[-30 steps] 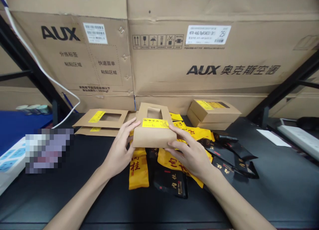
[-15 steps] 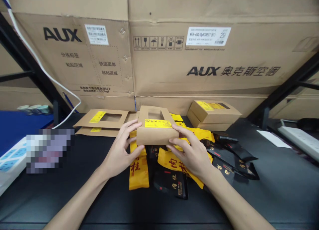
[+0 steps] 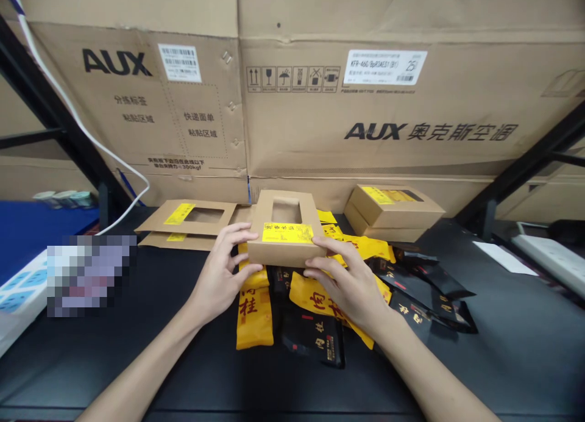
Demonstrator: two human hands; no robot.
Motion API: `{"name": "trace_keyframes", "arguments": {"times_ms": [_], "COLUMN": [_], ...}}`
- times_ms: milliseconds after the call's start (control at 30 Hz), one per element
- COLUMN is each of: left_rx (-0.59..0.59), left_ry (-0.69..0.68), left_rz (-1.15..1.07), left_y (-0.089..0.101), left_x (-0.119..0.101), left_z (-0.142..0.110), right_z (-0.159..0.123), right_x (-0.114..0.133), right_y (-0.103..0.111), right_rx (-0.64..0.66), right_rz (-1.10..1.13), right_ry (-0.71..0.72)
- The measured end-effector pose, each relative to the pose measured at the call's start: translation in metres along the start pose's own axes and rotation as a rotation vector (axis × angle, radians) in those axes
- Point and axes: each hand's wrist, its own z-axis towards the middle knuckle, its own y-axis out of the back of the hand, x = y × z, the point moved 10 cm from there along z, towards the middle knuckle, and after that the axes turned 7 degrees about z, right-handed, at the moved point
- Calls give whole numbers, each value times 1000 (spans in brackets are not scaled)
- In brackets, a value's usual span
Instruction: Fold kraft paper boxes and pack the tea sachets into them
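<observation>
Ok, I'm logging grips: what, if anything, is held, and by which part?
The middle box, by its near end: left hand at the left corner, right hand at the right.

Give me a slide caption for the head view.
Both hands hold a windowed cardboard box amid yellow packets and black packets.

The worktop [image 3: 256, 385] between the forearms [image 3: 150, 358] offers room — held box [image 3: 286, 255] and pouches [image 3: 254, 327] block ahead, tall cartons [image 3: 297, 129] behind.

White cable [image 3: 82, 128] before AUX-printed cardboard [image 3: 297, 132].
</observation>
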Motion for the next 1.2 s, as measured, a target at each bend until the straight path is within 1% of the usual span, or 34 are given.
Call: {"name": "trace_keyframes", "arguments": {"times_ms": [100, 167, 267, 367, 433, 500, 567, 600, 667, 767, 867, 933, 1000, 1067, 1133, 1200], "left_rx": [10, 17, -9, -38, -35, -41, -79, -106, -154, -183, -173, -178, -225, -302, -389, -454], "left_ry": [0, -7, -26, -45, -66, -85, -54, -12, 105, 276, 420, 451, 434, 406, 377, 362], "left_rz": [1, -2, -16, -24, -22, -46, -108, -148, -229, -318, -302, -270, -244, -201, -125, -5], "left_y": [-1, -1, 2, 4, 3, 3, 7, 9, 13, 13, 11, 14, 23, 39, 59, 82], "left_x": [-2, -4, -7, -9, -11, -14, -12, -7, 5, 22, 33, 35, 33, 30, 24, 16], "left_z": [0, 1, 0, 0, -1, -2, -1, -1, -1, -5, -10, -10, -7, -6, -9, -18], "right_z": [1, 1, -3, -11, -15, -16, -13, -11, -6, -2, -1, -1, 0, 2, 3, 3], "right_x": [0, -3, -21, -40, -46, -49, -46, -41, -29, -12, 0, 2, -1, -8, -17, -26], "right_y": [2, 3, 5, -1, -5, -7, -7, -5, -1, -1, -9, -11, -8, -3, 5, 11], "right_rx": [-10, -28, -82, -111, -104, -84, -57, -52, -65, -60, 15, 58, 76, 65, 29, -9], "right_rz": [14, 34, 115, 255, 328, 337, 300, 278, 247, 221, 240, 247, 224, 183, 147, 122], "right_ry": [-5, -36, -198, -359, -404, -421, -390, -351, -247, -117, -46, -28, -43, -74, -100, -127]}}
